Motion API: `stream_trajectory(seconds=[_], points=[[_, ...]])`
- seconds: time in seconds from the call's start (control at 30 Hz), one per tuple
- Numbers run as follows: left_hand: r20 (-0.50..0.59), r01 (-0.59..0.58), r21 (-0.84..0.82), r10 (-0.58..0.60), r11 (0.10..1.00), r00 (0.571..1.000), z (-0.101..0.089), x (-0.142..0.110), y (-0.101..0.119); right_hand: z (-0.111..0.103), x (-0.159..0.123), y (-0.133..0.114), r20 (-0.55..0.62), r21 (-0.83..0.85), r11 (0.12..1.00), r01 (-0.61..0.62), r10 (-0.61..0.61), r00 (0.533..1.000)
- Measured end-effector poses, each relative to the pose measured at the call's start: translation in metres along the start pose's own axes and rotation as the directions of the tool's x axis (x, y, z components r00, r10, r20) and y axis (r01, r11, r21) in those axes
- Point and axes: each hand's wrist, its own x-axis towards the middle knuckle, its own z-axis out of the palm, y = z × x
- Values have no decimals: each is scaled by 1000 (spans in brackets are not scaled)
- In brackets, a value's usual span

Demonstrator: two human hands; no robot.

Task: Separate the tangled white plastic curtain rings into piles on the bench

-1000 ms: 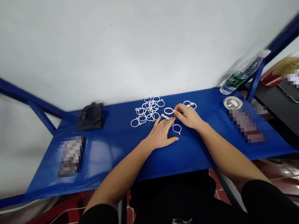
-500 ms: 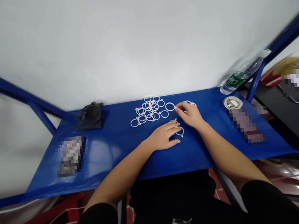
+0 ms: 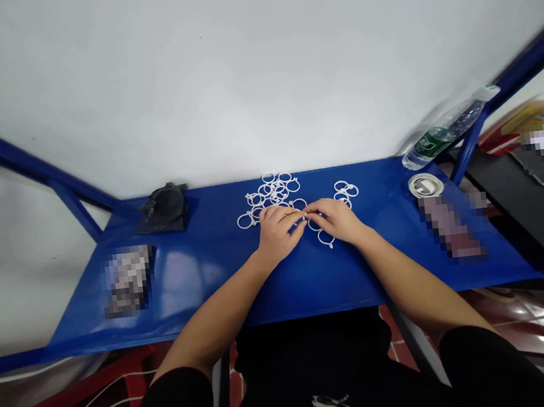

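The fingertips of both hands meet over the middle of the surface [image 3: 224, 299], well back from its front edge. The left hand [image 3: 278, 234] has thumb and forefinger pinching, and the right hand [image 3: 336, 219] pinches toward it the same way. Between them shows a small white piece [image 3: 304, 216]; it is probably part of a ring, but the fingers cover too much to be sure.

For fine work like this, one pinch does best as a firm anchor while the other makes the small adjustments. If both push at once, the piece could slip or twist. Holding it by the very tips, with the thumbs a little lower, would leave it easier to see. Light pressure seems wise, since the rings look thin.

Room is tight. The pile [image 3: 277, 193] lies toward the back edge, and its nearest rings sit just beside the left fingers, so that hand should stay compact. A loose ring [image 3: 331, 245] lies on the front-edge side of the right hand, and a small cluster [image 3: 347, 188] sits beyond that hand, toward the back edge. Steady wrists and little elbow swing should keep these from being knocked or hooked together.
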Motion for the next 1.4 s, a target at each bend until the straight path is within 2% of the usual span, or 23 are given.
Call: stream_trajectory(seconds=[0.23,0.5,0.57,0.67,0.73,0.8,0.87,0.93,1.03,1.13,1.23,1.4], points=[[-10,73,-72,-74,995,997,1,0,-3,0,0,-4,-50,60,997,58,-55,997],[-9,32,-86,-33,996,999,0,1,1,5,0,-9,-79,116,991,67,-58,995],[27,39,-67,-37,997,999,-1,2,0,1,0,-7,-57,64,996,68,-64,996],[87,72,14,-73,997,994,-2,4,-9,-13,0,1,-47,-123,992,41,-47,998],[100,126,107,-136,986,986,-3,4,-18,-26,-1,9,-68,-247,969,-12,-5,998],[116,191,205,-217,960,969,-4,3,-26,-36,-2,15,-65,-303,952,-48,30,997],[159,230,279,-281,932,946,-4,2,-32,-38,-1,16,-26,-291,956,-33,27,999],[217,240,324,-319,915,923,-3,1,-34,-30,0,12,54,-234,972,29,-17,998],[293,214,352,-325,911,899,-1,0,-31,-10,1,6,223,-148,980,137,-102,969],[337,181,353,-305,918,891,1,0,-27,4,-1,11,327,-144,977,156,-102,939],[376,155,343,-286,927,882,3,-1,-25,-1,-4,27,323,-222,971,88,-12,946],[397,124,367,-275,922,876,5,-2,-25,-27,-4,42,258,-311,949,-47,132,957]])
